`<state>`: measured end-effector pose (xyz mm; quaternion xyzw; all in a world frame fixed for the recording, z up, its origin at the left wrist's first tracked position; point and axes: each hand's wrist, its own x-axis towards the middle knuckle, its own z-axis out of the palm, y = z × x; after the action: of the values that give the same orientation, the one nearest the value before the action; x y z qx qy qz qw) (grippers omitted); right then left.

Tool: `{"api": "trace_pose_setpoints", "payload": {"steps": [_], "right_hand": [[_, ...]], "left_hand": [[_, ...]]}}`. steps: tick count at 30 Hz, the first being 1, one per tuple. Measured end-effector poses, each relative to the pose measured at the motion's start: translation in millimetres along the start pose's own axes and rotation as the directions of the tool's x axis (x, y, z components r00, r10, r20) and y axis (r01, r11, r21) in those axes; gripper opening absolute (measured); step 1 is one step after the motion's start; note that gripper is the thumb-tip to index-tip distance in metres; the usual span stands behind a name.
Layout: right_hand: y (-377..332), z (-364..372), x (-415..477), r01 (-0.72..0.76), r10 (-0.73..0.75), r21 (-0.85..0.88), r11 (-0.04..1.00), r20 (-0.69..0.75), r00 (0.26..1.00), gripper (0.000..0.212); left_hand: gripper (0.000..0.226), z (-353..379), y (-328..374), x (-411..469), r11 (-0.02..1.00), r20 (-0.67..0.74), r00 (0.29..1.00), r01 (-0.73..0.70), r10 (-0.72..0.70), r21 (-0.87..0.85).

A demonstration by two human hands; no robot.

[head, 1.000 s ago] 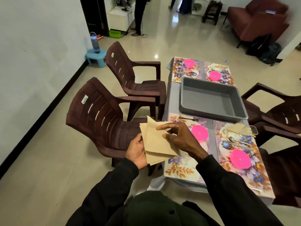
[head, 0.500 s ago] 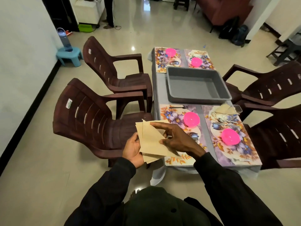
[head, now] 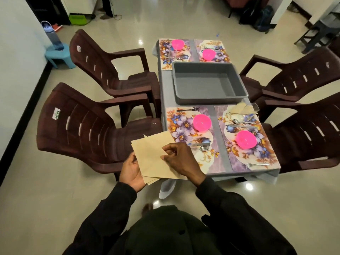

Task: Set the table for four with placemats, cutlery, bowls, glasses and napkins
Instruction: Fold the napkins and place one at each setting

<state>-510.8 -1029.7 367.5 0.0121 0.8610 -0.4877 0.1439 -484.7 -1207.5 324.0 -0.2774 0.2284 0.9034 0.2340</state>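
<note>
Beige paper napkins (head: 150, 153) form a small stack at the table's near left corner. My left hand (head: 131, 169) holds the stack from below and the left. My right hand (head: 181, 160) pinches the top napkin's right edge. On the table lie several floral placemats (head: 184, 124), each with a pink bowl (head: 202, 122) on it. A fork (head: 187, 109), knife and spoon (head: 203, 146) lie on the near left mat. The near right mat carries a pink bowl (head: 246, 139), cutlery (head: 242, 123), a folded napkin (head: 242, 108) and a glass (head: 254, 107) behind it.
An empty grey tub (head: 207, 83) fills the table's middle. Brown plastic chairs (head: 86, 129) stand two on each side. A blue stool with a water bottle (head: 52, 35) stands by the left wall. Bags and a dark stool (head: 316, 32) are at the back right.
The view has shifted back and right, showing the whole table. My right hand's fingers moved from the stack's top edge to its right edge. The napkins stay in both hands.
</note>
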Motion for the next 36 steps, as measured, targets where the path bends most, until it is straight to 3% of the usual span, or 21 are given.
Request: {"api": "trace_pose_setpoints", "payload": {"steps": [9,15,21,25,30,36], "right_hand": [[24,-13,-16,0.031,-0.029,-0.049,0.998,0.042,0.999,0.019],[34,-63,-17,0.079,-0.079,0.002,0.997,-0.021,0.997,0.017],[64,-113,-20,0.052,-0.075,-0.215,0.975,-0.103,0.992,0.016],[110,-111,-14,0.016,-0.037,-0.469,0.883,-0.035,0.999,0.012],[148,-81,-8,-0.018,0.034,-0.585,0.811,0.016,0.999,0.014],[169,-66,6,-0.067,0.096,-0.62,0.782,0.013,0.995,0.016]], "left_hand": [[0.046,-10,-31,0,1.0,-0.127,0.992,-0.012,0.012,-0.001],[0.044,-11,-27,17,0.998,-0.135,0.989,-0.059,0.059,0.001],[0.046,-24,-7,19,0.996,-0.135,0.987,-0.084,0.085,0.019],[0.056,-34,7,18,0.994,-0.138,0.985,-0.106,0.107,0.01],[0.039,-46,15,13,0.995,-0.183,0.979,-0.098,0.094,-0.011],[0.044,-52,18,4,0.993,-0.199,0.975,-0.109,0.1,-0.035]]}}
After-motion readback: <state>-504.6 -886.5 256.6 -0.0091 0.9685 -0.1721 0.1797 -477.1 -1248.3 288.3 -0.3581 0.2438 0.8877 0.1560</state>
